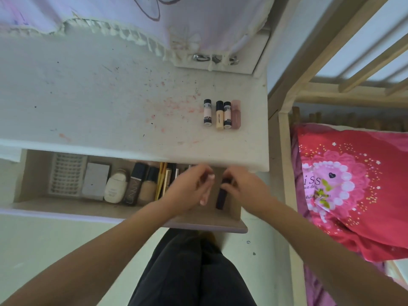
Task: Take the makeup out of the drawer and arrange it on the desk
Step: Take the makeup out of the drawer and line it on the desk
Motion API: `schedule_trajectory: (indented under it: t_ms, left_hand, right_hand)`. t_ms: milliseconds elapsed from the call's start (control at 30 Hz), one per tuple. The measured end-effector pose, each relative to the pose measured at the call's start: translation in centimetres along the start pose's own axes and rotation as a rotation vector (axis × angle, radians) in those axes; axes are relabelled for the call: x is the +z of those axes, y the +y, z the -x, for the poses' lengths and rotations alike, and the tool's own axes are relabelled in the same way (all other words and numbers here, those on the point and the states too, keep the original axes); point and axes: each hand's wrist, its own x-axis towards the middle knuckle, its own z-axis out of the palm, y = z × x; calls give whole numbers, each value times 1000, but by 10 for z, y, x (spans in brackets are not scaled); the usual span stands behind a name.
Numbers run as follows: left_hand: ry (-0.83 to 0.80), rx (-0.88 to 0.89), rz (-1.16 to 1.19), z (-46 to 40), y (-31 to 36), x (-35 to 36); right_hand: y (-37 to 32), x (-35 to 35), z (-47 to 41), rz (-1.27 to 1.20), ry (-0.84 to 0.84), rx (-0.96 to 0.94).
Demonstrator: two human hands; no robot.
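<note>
Hands over the open drawer (pixel 229 214): left hand (pixel 187 191) blurred, seemingly pinching a pale tube (pixel 205 195); right hand (pixel 241 188) pinching a dark tube (pixel 220 195). Four small tubes (pixel 221 115) lined up side by side on the desk (pixel 110 96). More makeup (pixel 114 184) lying in the drawer's left part.

Right hand (pixel 239 184) grips dark tube (pixel 221 195) over drawer (pixel 229 214).

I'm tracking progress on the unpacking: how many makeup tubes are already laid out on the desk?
4, side by side near the desk's right edge: black-capped pale pink tube, beige concealer tube, second black-capped tube, pink tube. None looks hidden.
</note>
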Motion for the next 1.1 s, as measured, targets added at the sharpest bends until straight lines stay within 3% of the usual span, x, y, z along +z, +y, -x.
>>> schedule_trajectory:
  t_ms: [133,200,367,600,800,967,1033,1100]
  left_hand:
    - [334,-37,155,-40,19,-70]
    - [414,-94,182,-75,18,-92]
    - [393,-256,72,-147,3,-97]
    - [376,-234,-82,-180,11,-72]
    - [324,-207,6,-162,13,-74]
    - [354,-140,73,-89,4,-72]
    - [336,-111,91,-44,-9,-60]
    - [225,-150,27,-6,-24,-41]
  right_hand:
    - [5,-76,-37,-310,160,93]
    - [18,-103,-65,-370,259,141]
    - [53,-123,-127,-337,330,236]
    - [60,-108,-151,-250,363,240]
    - [53,-106,-135,-349,368,234]
    - [17,-91,-92,-296,577,133]
    - [-10,-61,-62,-357,519,-22]
    - [-29,-15,-36,-336,300,-88]
